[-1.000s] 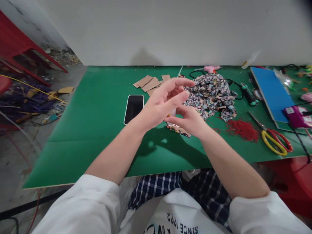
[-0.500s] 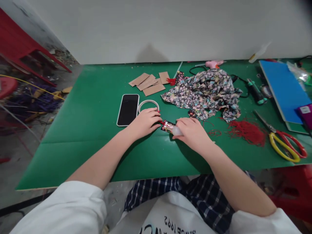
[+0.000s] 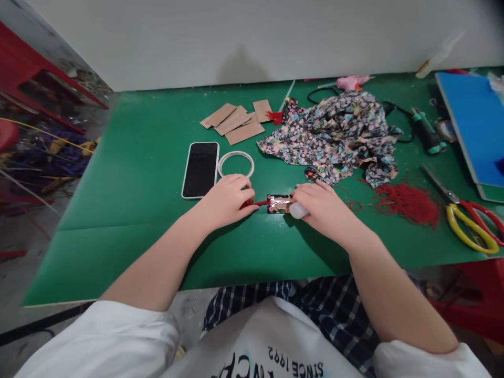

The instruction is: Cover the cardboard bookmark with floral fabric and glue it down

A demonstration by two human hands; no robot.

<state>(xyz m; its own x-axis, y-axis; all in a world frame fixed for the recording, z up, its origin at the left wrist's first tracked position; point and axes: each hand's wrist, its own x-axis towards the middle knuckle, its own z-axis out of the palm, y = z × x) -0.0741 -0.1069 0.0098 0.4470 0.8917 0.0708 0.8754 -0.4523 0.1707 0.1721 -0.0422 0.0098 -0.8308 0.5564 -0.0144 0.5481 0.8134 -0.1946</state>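
Note:
A small cardboard piece wrapped at its edges in floral fabric point(image 3: 279, 203) lies flat on the green table point(image 3: 134, 173), with a shiny strip, perhaps glue, along its middle. From its left end runs a red thread tassel point(image 3: 260, 203), pinched in the fingers of my left hand point(image 3: 230, 202). My right hand point(image 3: 321, 207) is closed around a small translucent white bottle point(image 3: 298, 210) and rests at the piece's right end. Most of the bottle is hidden by the hand.
Beyond my left hand are a phone point(image 3: 200, 170), a white ring point(image 3: 236, 153) and several cardboard pieces point(image 3: 236, 123). Floral cloth point(image 3: 334, 136), red threads point(image 3: 409, 203), scissors point(image 3: 470, 223), a pink glue gun point(image 3: 352, 82) and a blue board point(image 3: 474, 121) lie to the right.
The fabric-edged piece has turned level and shows more of its surface. My right hand with the bottle has shifted right, and the two hands are further apart. The camera view has shifted slightly.

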